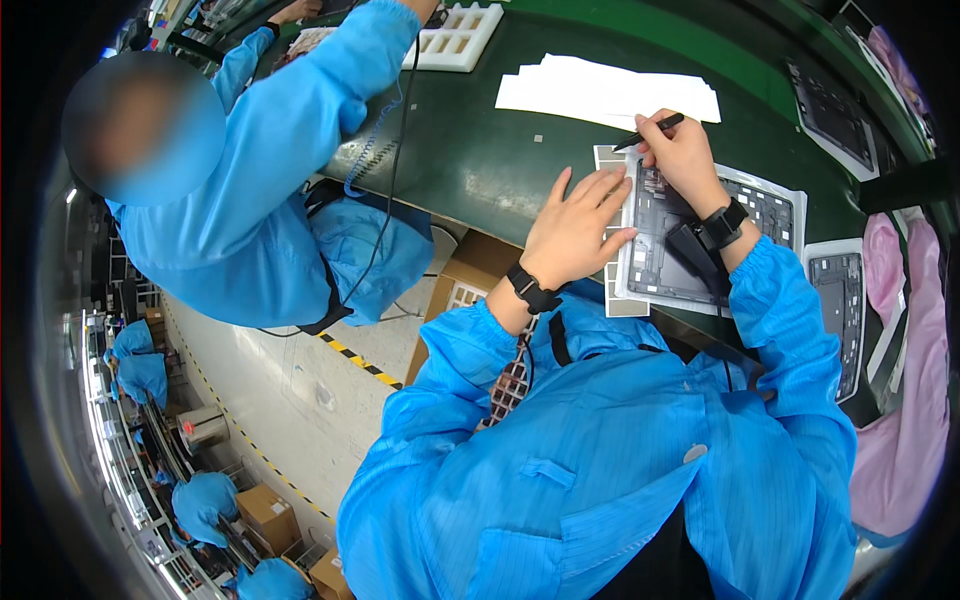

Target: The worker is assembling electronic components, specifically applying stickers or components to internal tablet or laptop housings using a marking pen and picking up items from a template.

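Observation:
A dark tablet-like housing (655, 265) rests in a pale shallow tray (672, 301) on the green bench in front of me. Along its left side runs a white backing sheet (627, 305) with grey rectangular stickers, partly covered by my hand. My left hand (575, 228) lies with fingers spread over the sheet and the housing's left edge. Above the housing's upper left corner, my right hand (680, 160) grips a slim black pen-like tool (664, 123). The tool's tip points down-left at the sheet's upper end. My right wrist hides part of the housing.
White paper sheets (610, 92) lie beyond the housing. A co-worker in blue (250, 210) sits at left, near a white slotted tray (455, 40). More housings (835, 290) stand at right, beside a person's pink sleeve (900, 440). A cardboard box (480, 262) is below the bench edge.

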`<state>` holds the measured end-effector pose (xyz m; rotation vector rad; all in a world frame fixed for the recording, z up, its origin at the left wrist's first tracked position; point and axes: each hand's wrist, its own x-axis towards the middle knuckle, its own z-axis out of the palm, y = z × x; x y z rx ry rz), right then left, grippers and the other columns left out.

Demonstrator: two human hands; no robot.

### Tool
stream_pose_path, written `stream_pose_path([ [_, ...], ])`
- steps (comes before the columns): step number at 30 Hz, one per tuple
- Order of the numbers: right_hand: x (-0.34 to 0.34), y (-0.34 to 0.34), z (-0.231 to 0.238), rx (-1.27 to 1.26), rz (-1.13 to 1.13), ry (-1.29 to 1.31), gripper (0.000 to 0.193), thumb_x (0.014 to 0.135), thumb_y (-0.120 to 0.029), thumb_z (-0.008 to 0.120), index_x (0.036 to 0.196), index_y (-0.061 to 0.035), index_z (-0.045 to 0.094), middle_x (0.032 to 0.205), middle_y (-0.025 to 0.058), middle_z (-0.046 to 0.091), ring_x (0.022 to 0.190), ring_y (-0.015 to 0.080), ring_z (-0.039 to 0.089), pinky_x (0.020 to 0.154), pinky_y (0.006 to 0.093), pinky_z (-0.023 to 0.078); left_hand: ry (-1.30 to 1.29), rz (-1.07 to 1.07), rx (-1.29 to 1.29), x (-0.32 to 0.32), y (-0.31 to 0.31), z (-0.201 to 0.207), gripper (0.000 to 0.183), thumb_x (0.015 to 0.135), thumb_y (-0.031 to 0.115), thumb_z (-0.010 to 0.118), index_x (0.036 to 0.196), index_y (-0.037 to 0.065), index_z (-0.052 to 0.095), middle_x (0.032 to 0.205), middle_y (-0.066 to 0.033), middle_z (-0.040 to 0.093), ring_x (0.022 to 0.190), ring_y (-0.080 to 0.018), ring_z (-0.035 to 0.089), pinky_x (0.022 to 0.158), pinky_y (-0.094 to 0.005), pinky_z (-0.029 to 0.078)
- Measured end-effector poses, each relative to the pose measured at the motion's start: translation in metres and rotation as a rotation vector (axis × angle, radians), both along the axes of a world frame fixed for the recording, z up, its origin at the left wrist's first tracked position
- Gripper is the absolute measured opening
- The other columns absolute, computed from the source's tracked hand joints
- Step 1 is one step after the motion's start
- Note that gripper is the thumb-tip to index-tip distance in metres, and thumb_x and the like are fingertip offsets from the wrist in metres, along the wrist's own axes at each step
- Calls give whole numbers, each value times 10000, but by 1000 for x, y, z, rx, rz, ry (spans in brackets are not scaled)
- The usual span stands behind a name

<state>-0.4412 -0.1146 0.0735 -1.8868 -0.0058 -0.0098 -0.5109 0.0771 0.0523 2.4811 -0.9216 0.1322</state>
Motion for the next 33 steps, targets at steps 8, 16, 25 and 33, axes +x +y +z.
stream_pose_path([
  [8,9,1,-16,34,-67,-24,319,925,-274,597,807,22,620,638,78,640,521,117,611,501,251,455,-49,10,8,1,4,-3,562,908,414,543,1368,98,477,1414,-105,465,1350,-281,379,1115,-525,242],
  [16,7,3,-18,164,-45,-24,280,926,-255,602,841,10,626,656,59,637,540,96,592,503,230,439,-51,11,16,3,2,-5,554,908,419,541,1359,101,488,1411,-106,469,1343,-282,388,1111,-526,251],
  [25,5,6,-20,23,-15,-86,270,924,-236,611,959,29,653,666,62,642,535,83,578,494,216,428,-51,9,25,2,4,-5,548,915,401,532,1366,95,477,1417,-101,464,1349,-273,382,1112,-521,251],
  [33,-7,-9,2,363,-185,-156,237,934,-179,596,1022,32,661,700,101,651,557,100,599,504,205,436,-55,16,33,2,1,-10,471,946,315,486,1370,112,477,1425,-81,460,1354,-254,377,1122,-508,241],
])
